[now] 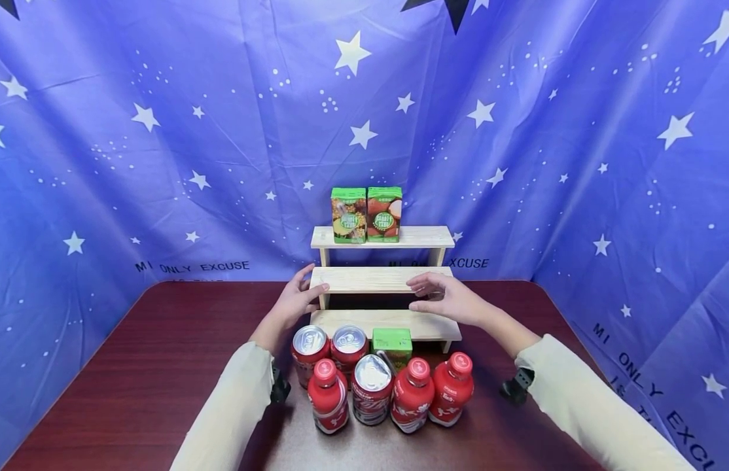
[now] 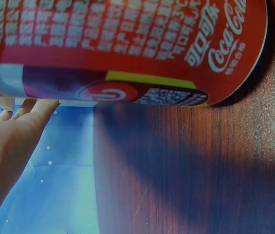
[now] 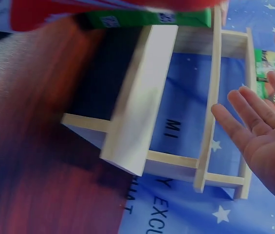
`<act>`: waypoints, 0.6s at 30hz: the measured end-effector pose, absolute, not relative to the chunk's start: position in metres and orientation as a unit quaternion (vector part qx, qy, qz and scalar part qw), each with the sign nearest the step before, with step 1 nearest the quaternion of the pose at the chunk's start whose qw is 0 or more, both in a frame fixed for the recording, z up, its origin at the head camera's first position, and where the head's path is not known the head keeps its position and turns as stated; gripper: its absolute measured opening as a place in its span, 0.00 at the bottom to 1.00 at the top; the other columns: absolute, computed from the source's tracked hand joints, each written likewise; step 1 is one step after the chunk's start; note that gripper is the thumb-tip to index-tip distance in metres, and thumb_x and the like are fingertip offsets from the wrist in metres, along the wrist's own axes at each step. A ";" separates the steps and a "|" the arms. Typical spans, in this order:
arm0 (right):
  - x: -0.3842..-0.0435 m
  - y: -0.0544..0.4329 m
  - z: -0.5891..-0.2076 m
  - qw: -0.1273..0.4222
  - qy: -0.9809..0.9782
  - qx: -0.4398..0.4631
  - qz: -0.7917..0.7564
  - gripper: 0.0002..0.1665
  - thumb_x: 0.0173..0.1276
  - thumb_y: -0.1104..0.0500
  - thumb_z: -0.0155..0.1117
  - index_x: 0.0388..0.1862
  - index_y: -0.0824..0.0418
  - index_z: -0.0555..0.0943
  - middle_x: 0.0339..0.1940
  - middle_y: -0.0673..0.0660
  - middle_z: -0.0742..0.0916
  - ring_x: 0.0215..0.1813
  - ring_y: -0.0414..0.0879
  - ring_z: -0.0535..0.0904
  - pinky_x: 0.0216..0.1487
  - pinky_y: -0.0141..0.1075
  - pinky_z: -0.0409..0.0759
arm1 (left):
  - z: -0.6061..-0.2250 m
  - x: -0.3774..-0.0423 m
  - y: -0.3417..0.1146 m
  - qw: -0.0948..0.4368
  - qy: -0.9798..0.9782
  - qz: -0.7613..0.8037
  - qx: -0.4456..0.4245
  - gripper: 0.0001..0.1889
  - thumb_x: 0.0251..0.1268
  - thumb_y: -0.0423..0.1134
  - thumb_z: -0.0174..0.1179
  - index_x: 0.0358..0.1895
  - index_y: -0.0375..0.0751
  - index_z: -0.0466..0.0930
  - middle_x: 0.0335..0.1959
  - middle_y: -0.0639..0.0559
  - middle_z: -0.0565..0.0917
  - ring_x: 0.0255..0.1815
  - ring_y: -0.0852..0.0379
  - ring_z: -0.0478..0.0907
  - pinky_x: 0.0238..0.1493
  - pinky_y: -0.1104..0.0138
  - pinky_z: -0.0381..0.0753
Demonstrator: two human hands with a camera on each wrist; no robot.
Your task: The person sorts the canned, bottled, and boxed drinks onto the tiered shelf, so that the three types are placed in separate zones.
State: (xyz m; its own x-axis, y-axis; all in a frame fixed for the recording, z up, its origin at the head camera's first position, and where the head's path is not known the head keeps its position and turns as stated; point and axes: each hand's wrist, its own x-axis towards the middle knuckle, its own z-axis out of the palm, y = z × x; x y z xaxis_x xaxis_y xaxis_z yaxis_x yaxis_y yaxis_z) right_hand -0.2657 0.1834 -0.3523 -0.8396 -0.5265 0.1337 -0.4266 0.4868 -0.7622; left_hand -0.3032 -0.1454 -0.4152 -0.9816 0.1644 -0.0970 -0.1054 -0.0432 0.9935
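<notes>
A three-step wooden shelf (image 1: 382, 280) stands at the back of the table. My left hand (image 1: 294, 297) is at the left end of its middle step, thumb over the board and fingers fairly straight; firm contact cannot be made out. Near the right end of the middle step hovers my right hand (image 1: 449, 297), its fingers spread and holding nothing in the right wrist view. Two green-topped juice boxes (image 1: 349, 216) (image 1: 385, 214) stand side by side on the top step, left of its middle.
In front of the shelf, three red Coca-Cola cans (image 1: 372, 392), three red bottles (image 1: 411, 396) and a green juice box (image 1: 392, 341) stand close together. One can (image 2: 127, 53) fills the upper left wrist view. A blue star-patterned cloth (image 1: 235, 131) hangs behind the dark red table (image 1: 182, 366).
</notes>
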 end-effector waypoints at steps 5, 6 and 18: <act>-0.257 0.183 -0.365 0.078 0.854 -0.291 -0.423 0.28 0.59 0.53 0.68 0.57 0.62 0.74 0.55 0.62 0.81 0.56 0.60 0.76 0.55 0.51 0.77 | -0.403 -0.294 -0.143 0.095 0.687 0.720 0.022 0.38 0.66 0.30 0.53 0.75 0.43 0.41 0.70 0.33 0.59 0.63 0.41 0.65 0.61 0.43 0.67; -0.256 0.183 -0.367 0.087 0.853 -0.293 -0.424 0.28 0.59 0.53 0.69 0.56 0.62 0.74 0.55 0.63 0.81 0.57 0.61 0.75 0.55 0.52 0.77 | -0.401 -0.293 -0.142 0.095 0.686 0.721 0.021 0.38 0.66 0.30 0.53 0.75 0.43 0.42 0.70 0.33 0.60 0.63 0.41 0.65 0.61 0.43 0.67; -0.245 0.183 -0.393 0.182 0.835 -0.301 -0.424 0.34 0.54 0.53 0.73 0.59 0.60 0.72 0.55 0.63 0.80 0.55 0.57 0.78 0.56 0.51 0.77 | -0.401 -0.292 -0.142 0.097 0.682 0.724 0.025 0.38 0.66 0.30 0.53 0.75 0.43 0.41 0.70 0.32 0.59 0.64 0.40 0.64 0.61 0.42 0.66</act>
State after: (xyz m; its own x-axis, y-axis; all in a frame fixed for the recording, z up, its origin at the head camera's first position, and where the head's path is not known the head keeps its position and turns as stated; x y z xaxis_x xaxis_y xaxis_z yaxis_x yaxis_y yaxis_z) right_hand -0.2452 0.1828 -0.3933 -0.7533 -0.6559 -0.0484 -0.3480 0.4599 -0.8169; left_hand -0.2919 -0.1423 -0.4014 -0.9798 0.1752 -0.0965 -0.1068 -0.0505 0.9930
